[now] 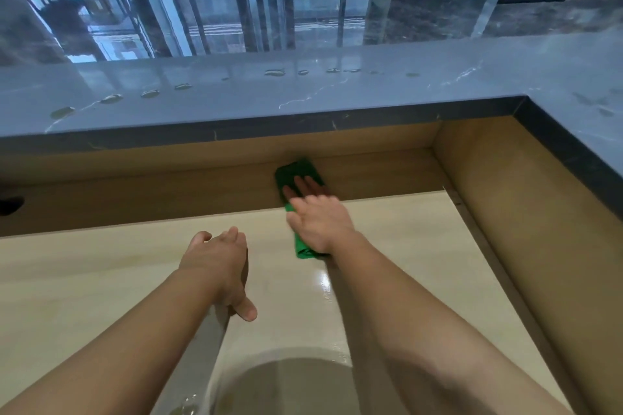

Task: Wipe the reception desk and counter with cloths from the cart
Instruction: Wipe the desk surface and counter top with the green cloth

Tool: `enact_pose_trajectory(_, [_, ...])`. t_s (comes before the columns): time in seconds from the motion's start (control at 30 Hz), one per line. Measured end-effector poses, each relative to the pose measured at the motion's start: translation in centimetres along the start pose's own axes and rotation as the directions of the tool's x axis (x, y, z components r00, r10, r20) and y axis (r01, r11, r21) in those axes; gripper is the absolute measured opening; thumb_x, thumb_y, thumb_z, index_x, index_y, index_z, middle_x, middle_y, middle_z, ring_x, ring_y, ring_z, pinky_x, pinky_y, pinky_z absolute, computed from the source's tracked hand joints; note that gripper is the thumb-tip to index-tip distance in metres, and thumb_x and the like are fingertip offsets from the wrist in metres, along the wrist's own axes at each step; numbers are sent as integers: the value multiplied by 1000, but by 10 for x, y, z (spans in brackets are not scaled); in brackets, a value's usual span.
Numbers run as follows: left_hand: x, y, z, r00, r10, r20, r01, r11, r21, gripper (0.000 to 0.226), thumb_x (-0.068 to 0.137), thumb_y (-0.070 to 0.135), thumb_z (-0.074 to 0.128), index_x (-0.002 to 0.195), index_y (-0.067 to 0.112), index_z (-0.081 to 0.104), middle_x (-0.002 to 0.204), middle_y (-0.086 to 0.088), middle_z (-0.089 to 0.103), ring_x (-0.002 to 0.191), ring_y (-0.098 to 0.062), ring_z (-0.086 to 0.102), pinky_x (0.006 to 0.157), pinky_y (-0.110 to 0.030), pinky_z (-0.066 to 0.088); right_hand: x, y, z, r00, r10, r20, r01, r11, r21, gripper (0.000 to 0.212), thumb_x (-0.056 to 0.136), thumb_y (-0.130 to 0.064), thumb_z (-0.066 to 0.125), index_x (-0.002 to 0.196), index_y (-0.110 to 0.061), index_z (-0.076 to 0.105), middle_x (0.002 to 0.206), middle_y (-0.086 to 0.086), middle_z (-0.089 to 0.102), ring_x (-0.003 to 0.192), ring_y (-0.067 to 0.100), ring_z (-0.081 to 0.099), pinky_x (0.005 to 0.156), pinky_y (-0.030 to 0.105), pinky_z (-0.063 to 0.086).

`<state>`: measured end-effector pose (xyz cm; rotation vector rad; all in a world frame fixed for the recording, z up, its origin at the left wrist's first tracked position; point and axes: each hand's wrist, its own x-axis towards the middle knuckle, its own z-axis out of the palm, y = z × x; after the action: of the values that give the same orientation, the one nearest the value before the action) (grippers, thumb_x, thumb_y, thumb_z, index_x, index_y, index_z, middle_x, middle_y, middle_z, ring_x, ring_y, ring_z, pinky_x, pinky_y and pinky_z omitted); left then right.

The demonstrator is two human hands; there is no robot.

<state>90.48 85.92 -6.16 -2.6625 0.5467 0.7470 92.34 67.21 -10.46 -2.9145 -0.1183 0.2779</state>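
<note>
green cloth (298, 174): folded to a narrow strip, long axis running near to far. the near end lies flat on the pale desk (101, 280), right of centre. the far end points toward the counter and climbs the darker wooden back panel (135, 192) at the desk's far edge. part of its middle is hidden under the hand.

right hand (318, 221): palm down on the cloth, fingers straight and spread, pressing it against desk and panel, not curled round it. fingertips blurred.

left hand (219, 259): just left of the cloth and apart from it, on the desk, fingers loose and grasping nothing, thumb pointing to the near side.

wet streak (325, 283): glossy, on the desk near the cloth's near end.

grey marble counter (236, 111): raised above the back panel, turning a corner at right. a row of water drops (111, 98) lies on its top, left to centre.

dark opening (10, 205): in the panel at far left.
</note>
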Motion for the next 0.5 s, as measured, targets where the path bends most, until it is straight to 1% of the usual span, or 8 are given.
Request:
enact_pose_trajectory(0.07, [-1,1,-1,1000,-1,-9,0,1000,-6,114,47,74,78,137,19,34,145,4,38,134,-14,39,113,-34,17,-5,44,-9,989,145,-18,-145,989,-3,56,101,-42,21,155,-30,12,164,-2,-2,150,15,-3,116,38,19])
enact_pose_trajectory(0.1, [-2,1,-1,1000,-2,-12,1,1000,-7,113,47,74,78,135,19,35,143,4,40,133,-14,40,113,-35,17,-8,66,-13,975,221,-26,-221,975,-6,57,101,-41,21,156,-30,9,164,-3,-4,150,14,-5,117,37,17])
enact_pose_trajectory(0.17, [-2,1,-1,1000,1,-20,-1,1000,-14,111,48,73,78,134,19,35,141,5,40,131,-13,41,114,-36,15,-17,107,-21,938,345,-31,-346,938,-19,59,101,-40,22,156,-29,6,163,-2,-7,150,14,-6,116,37,18])
enact_pose_trajectory(0.23, [-4,0,0,1000,9,-29,-10,1000,-20,116,50,74,76,139,18,30,147,4,34,135,-13,36,115,-37,12,-28,140,-27,901,432,-37,-433,901,-36,59,102,-40,22,157,-27,4,163,1,-8,150,17,-5,117,37,16])
enact_pose_trajectory(0.27, [-5,-1,1,1000,13,-27,-13,1000,-22,121,52,74,75,145,16,23,153,3,26,140,-13,29,117,-38,9,-33,152,-29,886,462,-39,-464,885,-45,59,103,-40,21,157,-26,2,163,3,-9,151,19,-5,119,37,14])
enact_pose_trajectory(0.37, [-6,-5,6,999,19,-28,-20,999,-49,132,57,74,73,154,15,6,163,1,5,148,-13,10,118,-40,1,-36,167,-28,843,536,-50,-539,841,-56,59,103,-42,19,156,-26,-1,162,13,-12,150,27,-7,120,39,11])
enact_pose_trajectory(0.43, [-5,-7,7,999,26,-32,-28,997,-66,135,56,74,73,154,14,2,163,0,0,149,-13,6,118,-40,-1,-31,161,-26,801,595,-62,-598,800,-45,59,103,-40,21,156,-27,-1,161,17,-13,150,31,-6,120,40,12])
enact_pose_trajectory(0.5, [-4,-7,8,999,31,-39,-35,996,-81,135,54,73,75,153,14,5,163,0,2,149,-12,7,118,-39,0,-18,144,-26,756,652,-54,-652,758,18,62,101,-33,26,156,-25,0,161,17,-13,150,31,-7,120,39,9])
